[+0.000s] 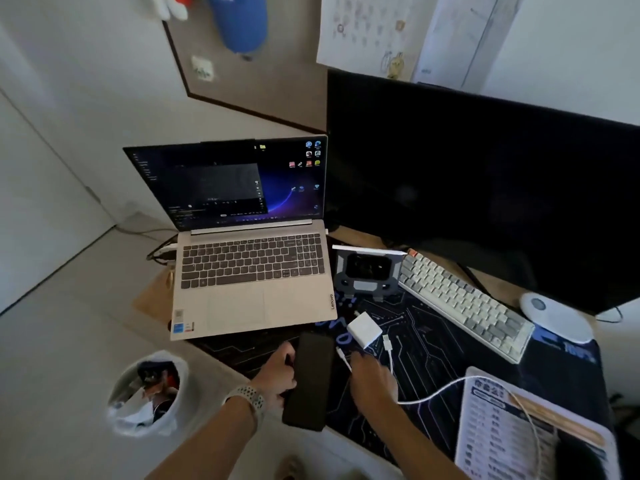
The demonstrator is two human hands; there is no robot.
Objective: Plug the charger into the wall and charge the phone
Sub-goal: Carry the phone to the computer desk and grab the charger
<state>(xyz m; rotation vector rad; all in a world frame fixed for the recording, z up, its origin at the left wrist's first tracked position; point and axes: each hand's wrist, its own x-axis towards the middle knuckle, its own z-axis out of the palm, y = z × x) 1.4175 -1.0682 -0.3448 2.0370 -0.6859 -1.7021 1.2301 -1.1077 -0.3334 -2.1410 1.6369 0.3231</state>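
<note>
Floor bin (pixel 149 393) w/ mixed trash

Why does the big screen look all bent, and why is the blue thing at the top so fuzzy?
Head view: the wide-angle lens curves straight edges, so the monitor bows near the frame's side. The blue object at the top edge is blurred, too soft to identify. The laptop in the middle looks sharper.
</note>
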